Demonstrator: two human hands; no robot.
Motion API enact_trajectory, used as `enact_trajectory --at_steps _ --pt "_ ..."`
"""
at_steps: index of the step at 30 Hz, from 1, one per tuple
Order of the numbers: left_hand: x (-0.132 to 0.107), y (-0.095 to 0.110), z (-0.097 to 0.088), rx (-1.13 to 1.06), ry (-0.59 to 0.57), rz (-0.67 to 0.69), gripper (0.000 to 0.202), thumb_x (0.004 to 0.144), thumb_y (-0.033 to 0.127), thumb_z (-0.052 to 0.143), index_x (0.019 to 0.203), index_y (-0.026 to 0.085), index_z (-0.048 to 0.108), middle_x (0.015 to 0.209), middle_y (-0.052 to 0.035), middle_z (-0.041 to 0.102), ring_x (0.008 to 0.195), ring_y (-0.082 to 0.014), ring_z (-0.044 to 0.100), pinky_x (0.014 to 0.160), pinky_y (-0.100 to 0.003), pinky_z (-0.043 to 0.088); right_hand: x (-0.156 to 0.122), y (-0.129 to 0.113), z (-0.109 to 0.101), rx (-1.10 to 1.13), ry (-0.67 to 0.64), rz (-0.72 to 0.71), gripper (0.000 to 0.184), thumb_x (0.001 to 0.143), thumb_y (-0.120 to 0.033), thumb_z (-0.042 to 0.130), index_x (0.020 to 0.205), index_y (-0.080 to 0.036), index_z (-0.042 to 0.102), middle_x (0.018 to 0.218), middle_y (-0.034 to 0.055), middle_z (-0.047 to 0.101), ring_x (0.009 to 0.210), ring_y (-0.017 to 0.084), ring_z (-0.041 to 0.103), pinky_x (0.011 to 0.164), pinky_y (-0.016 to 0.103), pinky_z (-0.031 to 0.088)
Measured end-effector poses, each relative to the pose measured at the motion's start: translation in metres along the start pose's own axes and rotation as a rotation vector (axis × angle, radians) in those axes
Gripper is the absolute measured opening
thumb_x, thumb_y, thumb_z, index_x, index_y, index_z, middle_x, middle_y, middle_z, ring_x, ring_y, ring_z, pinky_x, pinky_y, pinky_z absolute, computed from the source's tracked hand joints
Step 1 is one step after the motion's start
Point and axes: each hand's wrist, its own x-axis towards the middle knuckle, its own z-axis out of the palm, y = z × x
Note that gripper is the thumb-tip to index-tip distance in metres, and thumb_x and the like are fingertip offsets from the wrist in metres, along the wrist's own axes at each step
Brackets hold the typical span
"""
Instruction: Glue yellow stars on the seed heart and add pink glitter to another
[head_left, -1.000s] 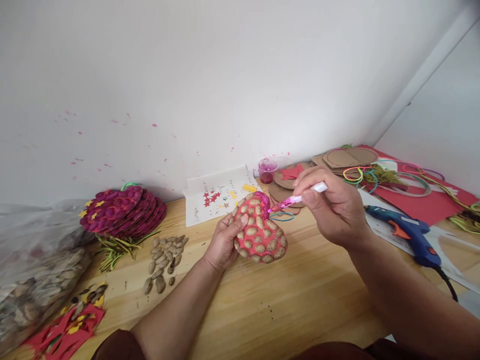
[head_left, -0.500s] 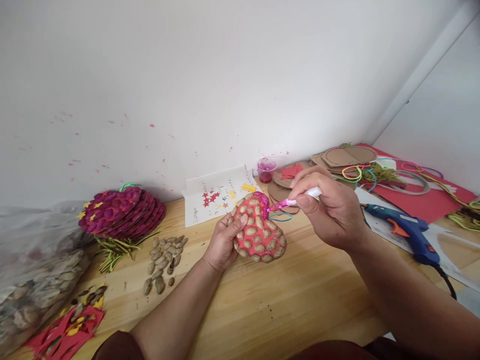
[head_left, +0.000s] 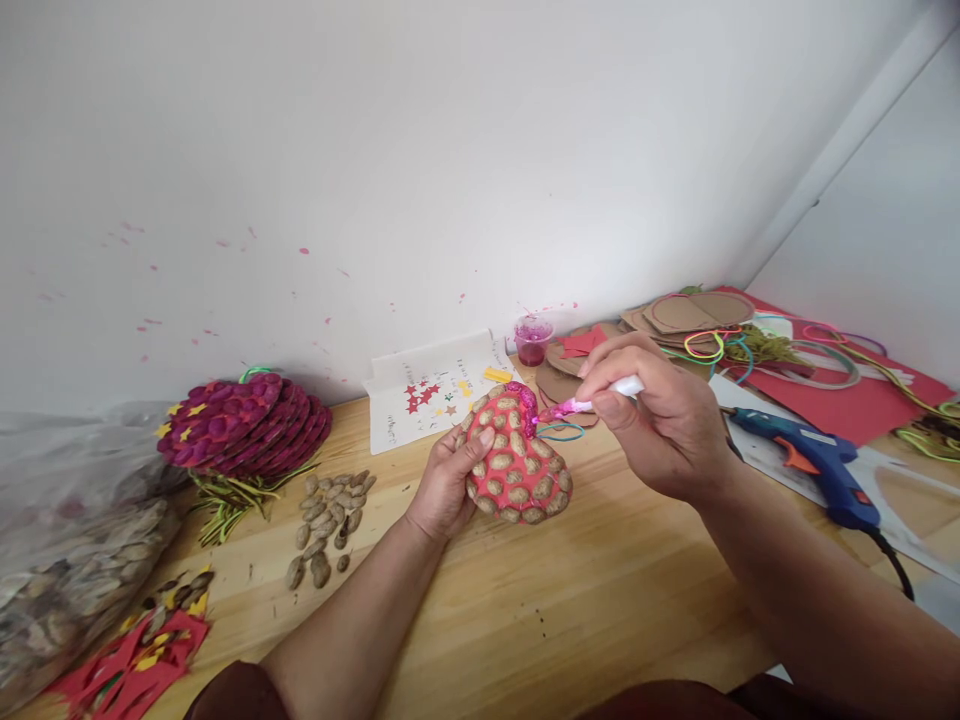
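A red gourd-shaped piece covered in peanut shells point(head_left: 517, 466) is gripped at its left edge by my left hand point(head_left: 450, 475), thumb on top. Magenta paint coats the shells along its upper right edge; the others keep their tan colour. Between the thumb and fingers of my right hand point(head_left: 652, 415) is a white-handled paintbrush point(head_left: 600, 396). Its magenta-stained tip touches the painted edge. A blue cord loop point(head_left: 561, 432) sticks out beside the piece. Behind it stands a clear plastic cup of magenta paint point(head_left: 533, 342).
Loose peanuts point(head_left: 328, 520) and a stack of painted purple pieces point(head_left: 244, 425) lie left, near a plastic bag point(head_left: 75, 560) and red paper scraps point(head_left: 142, 660). A paper sheet with small stars point(head_left: 394, 425) is behind. To the right are cardboard cutouts point(head_left: 701, 312) and a blue glue gun point(head_left: 817, 460).
The brush tip has shifted very slightly left along the painted edge. The piece has tilted a little; both hands keep nearly the same place.
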Motion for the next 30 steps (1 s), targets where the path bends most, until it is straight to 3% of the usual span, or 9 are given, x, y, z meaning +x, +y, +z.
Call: enact_trajectory --at_steps 6,14,18,23,30 --pt "0.0002 -0.0005 -0.0008 -0.009 0.0 0.003 0.04 0.068 0.032 0.092 0.098 0.014 0.075 0.086 -0.0114 0.082 0.092 -0.0314 0.079 0.088 -0.041 0.063 -0.0004 0.0006 0.0006 -0.004 0.037 0.015 0.01 0.1 -0.024 0.055 0.094 -0.025 0.064 0.084 0.0049 0.069 0.089 0.024 0.062 0.082 0.042 0.049" --pt "-0.0007 0.0002 0.0011 -0.003 -0.002 0.02 0.042 0.067 0.033 0.093 0.099 0.015 0.074 0.086 -0.0105 0.082 0.094 -0.0311 0.079 0.088 -0.039 0.063 0.0003 -0.0011 0.002 0.02 -0.006 -0.002 0.01 0.1 -0.025 0.055 0.095 -0.026 0.064 0.081 0.0046 0.069 0.091 0.025 0.063 0.079 0.042 0.05" --pt "-0.0002 0.0004 0.0023 0.007 0.016 0.025 0.042 0.066 0.035 0.093 0.097 0.015 0.073 0.089 -0.0111 0.082 0.098 -0.0322 0.078 0.09 -0.04 0.062 0.0001 0.0005 0.0021 -0.02 0.03 -0.012 0.009 0.099 -0.024 0.056 0.095 -0.026 0.065 0.08 0.0048 0.069 0.09 0.025 0.063 0.08 0.043 0.051" --pt "0.0002 0.0001 0.0021 -0.008 0.03 0.053 0.041 0.068 0.035 0.092 0.099 0.015 0.074 0.095 -0.0127 0.082 0.105 -0.034 0.076 0.094 -0.043 0.061 -0.0012 0.0002 0.0041 -0.024 -0.015 -0.038 0.007 0.096 -0.022 0.059 0.094 -0.026 0.065 0.08 0.0045 0.069 0.091 0.025 0.062 0.078 0.04 0.051" --pt "-0.0013 0.0016 0.0072 -0.019 0.094 0.099 0.036 0.066 0.033 0.094 0.09 0.016 0.073 0.085 -0.0112 0.081 0.101 -0.0345 0.077 0.091 -0.045 0.062 -0.0006 -0.0012 0.0083 -0.125 0.028 -0.083 0.008 0.095 -0.02 0.061 0.096 -0.026 0.066 0.08 0.0036 0.07 0.088 0.024 0.063 0.082 0.041 0.052"
